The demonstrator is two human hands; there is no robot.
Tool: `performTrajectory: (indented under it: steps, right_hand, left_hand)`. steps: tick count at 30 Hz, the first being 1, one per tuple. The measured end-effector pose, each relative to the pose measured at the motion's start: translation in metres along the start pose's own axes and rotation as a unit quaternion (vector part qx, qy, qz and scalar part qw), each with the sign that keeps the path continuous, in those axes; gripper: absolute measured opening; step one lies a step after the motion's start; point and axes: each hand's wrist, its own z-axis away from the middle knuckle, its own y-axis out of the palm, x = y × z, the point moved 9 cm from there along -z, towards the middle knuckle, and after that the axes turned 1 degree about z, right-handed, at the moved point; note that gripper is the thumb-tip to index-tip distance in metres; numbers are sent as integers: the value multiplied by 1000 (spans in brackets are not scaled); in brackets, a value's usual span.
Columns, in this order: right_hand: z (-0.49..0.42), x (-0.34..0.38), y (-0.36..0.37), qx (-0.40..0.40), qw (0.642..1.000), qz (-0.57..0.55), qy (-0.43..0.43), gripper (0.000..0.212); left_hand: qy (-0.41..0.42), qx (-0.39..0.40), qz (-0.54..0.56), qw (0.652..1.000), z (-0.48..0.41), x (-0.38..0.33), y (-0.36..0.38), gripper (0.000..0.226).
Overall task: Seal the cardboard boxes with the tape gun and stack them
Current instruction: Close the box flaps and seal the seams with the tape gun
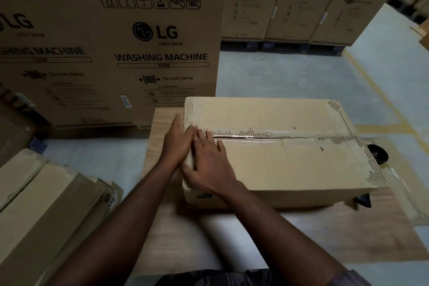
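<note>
Two hands (178,146) (210,166) press one taped cardboard box (290,160)

Matt brown cardboard box (278,160), glossy clear tape (232,136) along its top seam (creased), on wood-grain board (162,123).

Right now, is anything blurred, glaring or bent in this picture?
Head view: dim overall; the tape on the box glints; the left hand looks slightly motion-smeared; the wide lens tilts the far cartons.

One taped box (278,165), two hands (178,146) (209,167)
</note>
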Motion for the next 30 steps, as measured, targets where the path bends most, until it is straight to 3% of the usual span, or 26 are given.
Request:
performTrajectory:
  steps: [4,7,11,22,30]
  right_hand:
    - [-3,-1,8,23,999,47,1,108]
    - [-2,0,11,40,997,66,-6,107]
    - [6,10,17,55,996,67,-31,105]
    - [60,61,32,139,974,58,-170,98]
    - [130,15,3,187,961,59,-195,93]
  left_hand:
    - [63,26,-96,993,-42,-24,13,68]
    - [46,22,-46,998,-44,-7,14,65]
    - [3,-47,34,998,-31,11,-1,62]
    - [-49,-271,26,961,68,68,-83,62]
    - [-19,-254,16,967,153,72,-56,69]
